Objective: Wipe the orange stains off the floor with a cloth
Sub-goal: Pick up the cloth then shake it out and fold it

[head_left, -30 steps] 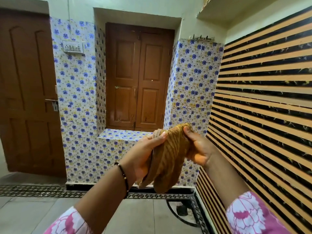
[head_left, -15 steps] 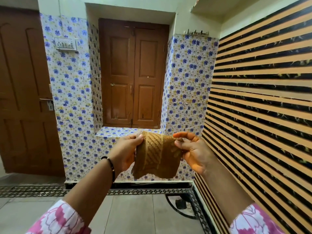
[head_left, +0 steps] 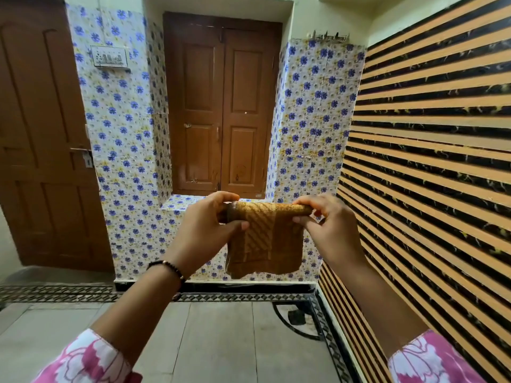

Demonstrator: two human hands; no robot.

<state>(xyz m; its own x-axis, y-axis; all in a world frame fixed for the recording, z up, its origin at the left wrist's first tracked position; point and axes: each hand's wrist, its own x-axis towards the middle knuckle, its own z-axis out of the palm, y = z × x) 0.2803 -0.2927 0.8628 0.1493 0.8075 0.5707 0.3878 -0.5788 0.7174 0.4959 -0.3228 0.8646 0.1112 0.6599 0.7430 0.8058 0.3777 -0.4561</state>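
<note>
I hold the cloth (head_left: 264,239) up, left hand (head_left: 206,225) and right hand (head_left: 329,226) fingers pinching its folded top edge, still preparing; next I must bring it down to the floor (head_left: 221,341).

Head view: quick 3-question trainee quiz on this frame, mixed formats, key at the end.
1. True or false: the cloth lies on the floor.
2. Which hands hold the cloth? A) left only B) right only C) both
3. Fill in: the bracelet is on the ___ wrist.

Key: 1 false, it hangs in the air; 2 C, left hand and right hand grip its top edge; 3 left.
</note>
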